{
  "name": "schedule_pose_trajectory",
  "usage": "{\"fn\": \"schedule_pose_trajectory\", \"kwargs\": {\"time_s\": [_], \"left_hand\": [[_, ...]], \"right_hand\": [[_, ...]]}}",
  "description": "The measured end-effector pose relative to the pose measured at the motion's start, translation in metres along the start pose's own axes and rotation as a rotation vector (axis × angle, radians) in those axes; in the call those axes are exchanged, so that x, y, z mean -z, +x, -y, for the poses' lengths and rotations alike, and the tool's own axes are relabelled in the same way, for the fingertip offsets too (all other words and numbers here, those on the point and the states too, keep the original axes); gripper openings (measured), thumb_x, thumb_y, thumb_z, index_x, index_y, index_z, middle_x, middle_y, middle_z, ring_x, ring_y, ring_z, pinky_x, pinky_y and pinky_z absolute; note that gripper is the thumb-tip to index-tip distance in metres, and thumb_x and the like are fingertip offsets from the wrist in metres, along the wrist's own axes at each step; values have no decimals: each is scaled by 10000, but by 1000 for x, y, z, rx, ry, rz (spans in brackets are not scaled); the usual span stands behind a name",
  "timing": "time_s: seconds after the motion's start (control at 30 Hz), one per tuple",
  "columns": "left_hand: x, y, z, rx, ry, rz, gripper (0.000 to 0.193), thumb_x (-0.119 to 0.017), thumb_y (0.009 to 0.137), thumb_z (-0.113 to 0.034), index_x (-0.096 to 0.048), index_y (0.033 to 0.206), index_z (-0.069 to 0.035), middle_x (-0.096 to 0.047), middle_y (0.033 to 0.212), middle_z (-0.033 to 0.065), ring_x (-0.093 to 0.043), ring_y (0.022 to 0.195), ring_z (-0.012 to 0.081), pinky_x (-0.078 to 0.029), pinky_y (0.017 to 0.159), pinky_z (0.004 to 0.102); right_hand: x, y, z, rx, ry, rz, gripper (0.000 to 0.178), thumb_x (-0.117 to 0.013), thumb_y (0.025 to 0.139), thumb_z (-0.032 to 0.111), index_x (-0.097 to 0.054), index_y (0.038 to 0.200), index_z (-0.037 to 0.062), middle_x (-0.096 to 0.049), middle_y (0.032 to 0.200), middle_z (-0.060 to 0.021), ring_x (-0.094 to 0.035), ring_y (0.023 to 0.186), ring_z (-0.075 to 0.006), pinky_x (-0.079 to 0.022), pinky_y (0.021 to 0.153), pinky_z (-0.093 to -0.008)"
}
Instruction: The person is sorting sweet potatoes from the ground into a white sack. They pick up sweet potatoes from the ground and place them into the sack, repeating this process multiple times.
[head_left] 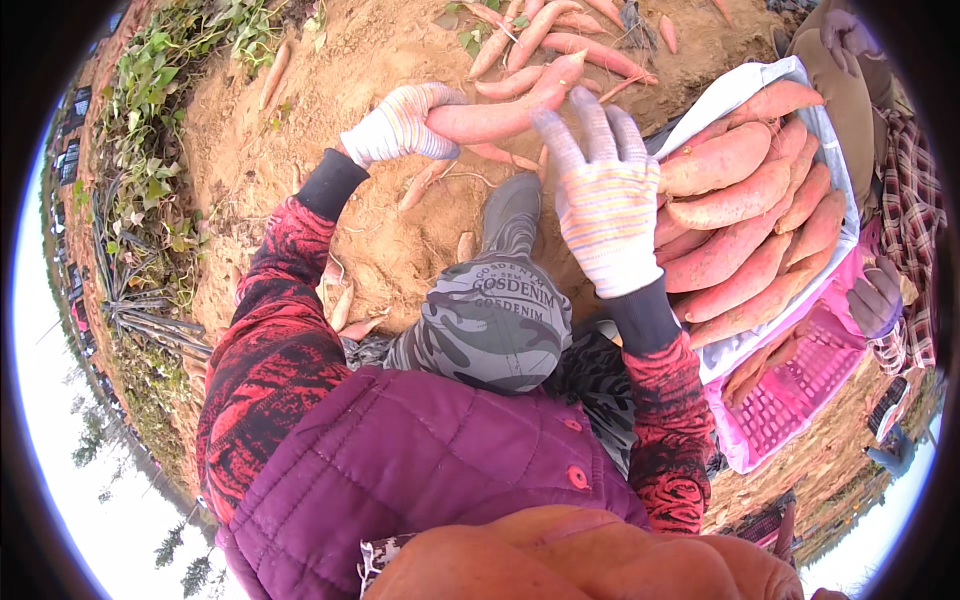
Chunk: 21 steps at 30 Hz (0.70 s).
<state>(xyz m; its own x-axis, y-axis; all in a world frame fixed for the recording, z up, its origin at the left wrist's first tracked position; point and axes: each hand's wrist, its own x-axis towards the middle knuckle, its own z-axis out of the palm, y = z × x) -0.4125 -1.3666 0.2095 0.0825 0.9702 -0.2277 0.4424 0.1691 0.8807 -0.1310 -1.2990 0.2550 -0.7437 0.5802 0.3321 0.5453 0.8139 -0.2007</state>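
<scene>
My left hand (408, 122), in a striped white work glove, is closed around one end of a long pinkish-red sweet potato (490, 118). The root is raised above the sandy soil, its narrower end pointing up and right. By that far end is my right hand (605, 185), gloved the same way, fingers stretched and spread, palm downward. Whether its fingertips touch the root I cannot tell. More sweet potatoes (735, 205) are heaped in a lined crate to the right of my right hand.
Loose sweet potatoes (590, 55) lie on the soil ahead. A pale liner (845, 185) edges the full crate; a pink plastic crate (800, 385) stands nearer. Green vines (150, 120) grow at left. Another person's gloved hand (876, 298) is at the right, beside the crates.
</scene>
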Motion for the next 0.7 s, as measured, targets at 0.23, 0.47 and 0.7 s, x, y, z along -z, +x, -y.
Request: {"fn": "schedule_pose_trajectory", "kwargs": {"time_s": [0.23, 0.47, 0.7], "left_hand": [[3, -99, 16, 219, 137, 111, 550, -804, 613, -125, -668, 1137, -28, -694, 920, 101, -653, 861, 148, -530, 787, 303], [-4, -225, 153, 798, -55, -193, 593, -822, 648, -177, -637, 1182, 3, -693, 1027, 91, -639, 957, 150, -508, 883, 296], [-2, -128, 157, 805, 493, -327, 277, -670, 878, -238, -701, 1076, -47, -715, 1047, 174, -693, 945, 305, -524, 837, 388]], "right_hand": [[-81, 13, 52, 104, 402, 465, 230, -617, 839, 161, -633, 1057, 87, -686, 965, -172, -685, 891, -336, -534, 764, -469], [-115, -69, 21, -591, 728, 581, 354, -617, 899, 258, -583, 1179, 45, -669, 1032, -252, -641, 978, -418, -501, 837, -489], [-129, -114, 21, -833, 1083, 490, 390, -652, 887, 214, -578, 1218, 21, -679, 1088, -226, -668, 1003, -356, -511, 877, -402]]}}
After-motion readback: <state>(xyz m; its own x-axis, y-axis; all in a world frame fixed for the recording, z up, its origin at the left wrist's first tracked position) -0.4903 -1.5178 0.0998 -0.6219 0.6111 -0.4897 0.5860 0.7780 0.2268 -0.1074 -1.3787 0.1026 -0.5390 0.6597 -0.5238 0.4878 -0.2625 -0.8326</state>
